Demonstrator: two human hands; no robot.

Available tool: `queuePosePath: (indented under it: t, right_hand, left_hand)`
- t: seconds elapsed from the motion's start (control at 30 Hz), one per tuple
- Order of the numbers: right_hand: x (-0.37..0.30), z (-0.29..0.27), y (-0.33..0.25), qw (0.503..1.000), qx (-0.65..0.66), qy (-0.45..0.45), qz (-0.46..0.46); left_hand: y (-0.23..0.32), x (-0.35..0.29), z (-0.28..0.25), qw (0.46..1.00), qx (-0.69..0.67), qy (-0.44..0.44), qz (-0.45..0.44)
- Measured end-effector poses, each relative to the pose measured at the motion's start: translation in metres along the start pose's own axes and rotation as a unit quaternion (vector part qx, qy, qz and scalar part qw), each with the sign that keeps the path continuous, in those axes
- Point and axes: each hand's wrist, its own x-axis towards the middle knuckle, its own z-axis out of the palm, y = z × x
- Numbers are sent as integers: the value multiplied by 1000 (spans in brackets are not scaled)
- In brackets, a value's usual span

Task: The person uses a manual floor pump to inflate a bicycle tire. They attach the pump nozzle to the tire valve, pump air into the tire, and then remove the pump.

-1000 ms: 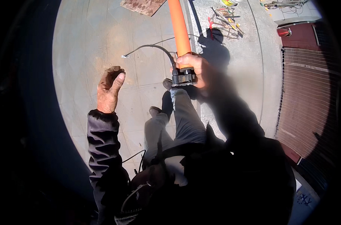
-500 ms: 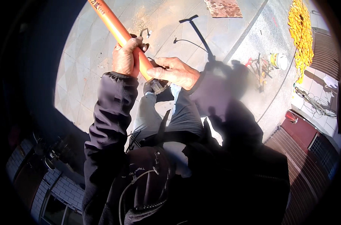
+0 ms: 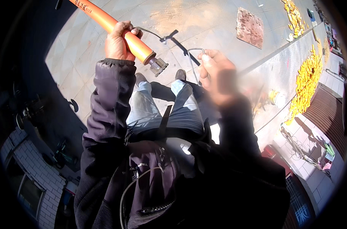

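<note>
My left hand [image 3: 119, 42] is wrapped around an orange tube [image 3: 140, 47], which slants up to the far left. At the tube's near end sits a dark metal fitting with prongs [image 3: 157, 65]. My right hand [image 3: 218, 74], partly blurred, is closed on a thin bent metal rod [image 3: 190, 57]. The rod hooks over at the top and hangs down beside the fingers, apart from the tube. A dark curved piece [image 3: 152, 33] with a pale end shows just beyond my left hand; I cannot tell whether it joins the tube.
My shoes [image 3: 180, 74] stand on grey paving. A blotchy reddish board [image 3: 250, 28] lies ahead. Yellow corn cobs [image 3: 306, 82] are heaped at the right, near a white bucket [image 3: 274, 97]. Beyond them are a brown corrugated sheet [image 3: 326, 108] and tangled cable [image 3: 300, 150].
My right hand has left the tube's lower end and moved right, now holding the bent rod. The tube has shifted left and up, and its pronged end is uncovered.
</note>
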Motion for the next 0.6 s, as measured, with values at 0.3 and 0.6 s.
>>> queuePosePath:
  t: [0.3, 0.6]
  right_hand:
    - [-4, 97, 21, 978, 129, -144, 79]
    - [-3, 132, 14, 970, 138, -187, 74]
  left_hand:
    - [59, 12, -47, 990, 15, 138, 7]
    - [86, 19, -64, 985, -4, 167, 51]
